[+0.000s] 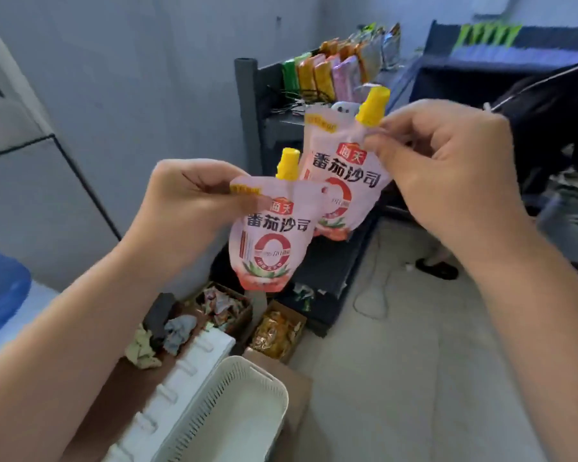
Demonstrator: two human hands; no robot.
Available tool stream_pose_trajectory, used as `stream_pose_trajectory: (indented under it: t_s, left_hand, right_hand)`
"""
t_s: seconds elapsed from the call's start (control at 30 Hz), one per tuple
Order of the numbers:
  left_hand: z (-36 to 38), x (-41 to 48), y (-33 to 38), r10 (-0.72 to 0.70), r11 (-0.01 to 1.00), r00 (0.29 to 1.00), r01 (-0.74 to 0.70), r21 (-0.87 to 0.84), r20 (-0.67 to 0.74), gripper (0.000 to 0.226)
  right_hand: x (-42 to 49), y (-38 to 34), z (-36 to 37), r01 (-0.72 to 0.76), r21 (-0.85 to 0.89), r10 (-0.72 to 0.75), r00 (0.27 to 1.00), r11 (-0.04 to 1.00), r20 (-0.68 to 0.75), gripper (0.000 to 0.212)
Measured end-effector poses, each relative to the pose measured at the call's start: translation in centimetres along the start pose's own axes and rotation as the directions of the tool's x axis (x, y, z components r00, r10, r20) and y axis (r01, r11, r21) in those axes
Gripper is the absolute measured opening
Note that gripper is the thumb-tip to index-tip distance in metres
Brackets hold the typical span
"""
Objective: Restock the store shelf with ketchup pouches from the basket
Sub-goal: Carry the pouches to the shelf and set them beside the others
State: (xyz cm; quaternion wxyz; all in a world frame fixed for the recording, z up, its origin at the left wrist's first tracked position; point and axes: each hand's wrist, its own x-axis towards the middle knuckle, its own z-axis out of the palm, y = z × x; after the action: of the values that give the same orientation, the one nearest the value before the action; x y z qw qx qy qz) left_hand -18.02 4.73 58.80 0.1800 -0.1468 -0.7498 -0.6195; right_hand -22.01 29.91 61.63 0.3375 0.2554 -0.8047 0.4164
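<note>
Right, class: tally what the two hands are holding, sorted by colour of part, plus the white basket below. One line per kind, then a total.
Ketchup pouches: 2, one in the left hand at and one in the right hand at
Yellow caps: 2
White basket: 1
Total: 5

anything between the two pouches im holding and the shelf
Nothing visible. The left hand and right hand each hold a ketchup pouch in open air directly before the shelf.

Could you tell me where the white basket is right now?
The white basket sits at bottom centre on the floor, below the left hand, beside cardboard boxes.
</note>
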Motion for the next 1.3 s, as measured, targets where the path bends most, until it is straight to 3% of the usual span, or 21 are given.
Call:
stream_pose_trajectory:
  t_s: [0.23,0.43,0.63,0.9,1.17,1.3]
  left_hand:
    - [14.9,6.1,3.6,0.121,0.982,0.976,-0.091,-0.164,0.179,0.016]
    - [30.0,9.1,6.1,0.212,0.954,0.921,-0.122,-0.273,0.327,0.015]
    - [44.4,10.6,8.1,0.299,0.906,0.827,-0.090,-0.413,0.477,0.012]
    - [63.0,13.0,10.4,0.381,0.881,0.658,-0.046,-0.471,0.649,0.015]
    - [81.3,14.8,14.2,0.465,0.820,0.529,0.043,-0.570,0.709,0.009]
    - [90.6,14.3,16.8,0.500,0.792,0.451,0.106,-0.601,0.739,0.012]
  right_hand:
    - [-2.2,3.7,-17.1,0.022,-0.425,-0.061,0.995,0.905,-0.079,0.016]
    - [-4.8,7.5,-30.2,-0.084,-0.588,-0.031,0.983,0.805,-0.183,0.018]
    - [-8.8,12.0,-40.5,-0.301,-0.570,0.104,0.930,0.765,-0.353,0.015]
    - [-12.5,19.0,-51.6,-0.563,-0.555,0.282,0.812,0.613,-0.511,0.006]
    - [-14.9,24.8,-64.1,-0.715,-0.482,0.288,0.667,0.506,-0.687,0.021]
    - [-17.1,27.0,-71.1,-0.767,-0.442,0.236,0.588,0.465,-0.773,0.015]
